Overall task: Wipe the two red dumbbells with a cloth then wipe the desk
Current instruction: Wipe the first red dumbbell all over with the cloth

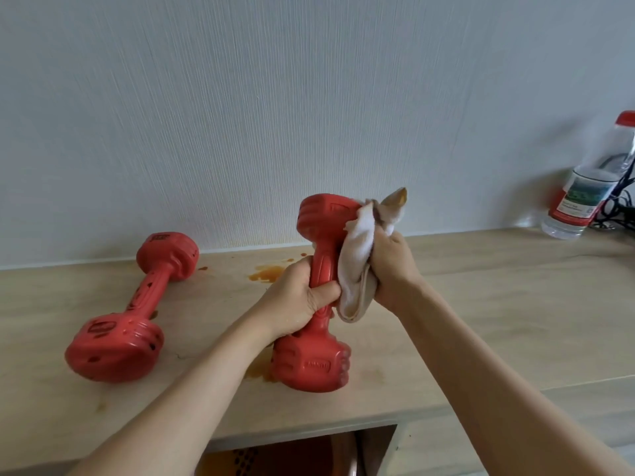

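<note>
Your left hand (295,297) is wrapped tight around the handle of the near dumbbell (316,297), fingers closed on it, thumb across the front. The dumbbell stands close to upright, long axis tilted slightly, lower head planted on the desk (481,304), upper head up near the wall.

Your right hand (391,269) is bunched shut on the cloth (360,249), pressing it against the right side of the handle and the underside of the upper head. So the cloth side is to the right of the bar, the grip side to the left; the two hands nearly touch at the handle.

My read: you're mid-wipe on dumbbell one. The next stroke runs along that near-vertical axis, and your left hand covers the lower handle, so you'd likely need to regrip to clean there.

The second dumbbell (134,310) lies flat to your left, well apart, axis running from near-left to far-right, dark spots on it. Left hand is nearer to it.

Brown spill (266,272) on the desk behind your left hand, and another patch beside the lower head. Desk not yet wiped, I'd say.
</note>
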{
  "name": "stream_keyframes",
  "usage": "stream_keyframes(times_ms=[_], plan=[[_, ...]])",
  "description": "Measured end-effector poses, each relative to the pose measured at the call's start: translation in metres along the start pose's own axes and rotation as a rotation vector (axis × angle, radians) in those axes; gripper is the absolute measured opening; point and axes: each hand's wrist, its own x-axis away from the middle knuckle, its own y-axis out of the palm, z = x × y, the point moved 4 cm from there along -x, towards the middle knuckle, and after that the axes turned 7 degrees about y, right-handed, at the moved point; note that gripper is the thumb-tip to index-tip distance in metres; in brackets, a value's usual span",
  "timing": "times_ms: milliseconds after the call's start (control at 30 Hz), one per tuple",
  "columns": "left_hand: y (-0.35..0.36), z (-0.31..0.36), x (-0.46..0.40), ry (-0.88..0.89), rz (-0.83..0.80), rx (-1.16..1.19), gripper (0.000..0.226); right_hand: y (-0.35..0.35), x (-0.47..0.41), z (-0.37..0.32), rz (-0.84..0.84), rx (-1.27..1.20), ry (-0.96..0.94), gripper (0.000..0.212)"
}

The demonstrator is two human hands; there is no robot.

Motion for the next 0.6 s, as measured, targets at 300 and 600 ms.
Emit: stream_keyframes(times_ms=[300, 600], plan=[[-0.005, -0.002, 0.0, -0.058, 0.106, 0.03, 0.013, -0.004, 0.021, -0.011, -0.102, 0.507, -0.272, 0.019], [-0.006, -0.004, 0.0, -0.117, 0.164, 0.052, 0.02, -0.024, 0.023, -0.011, -0.048, 0.566, -0.119, 0.013]])
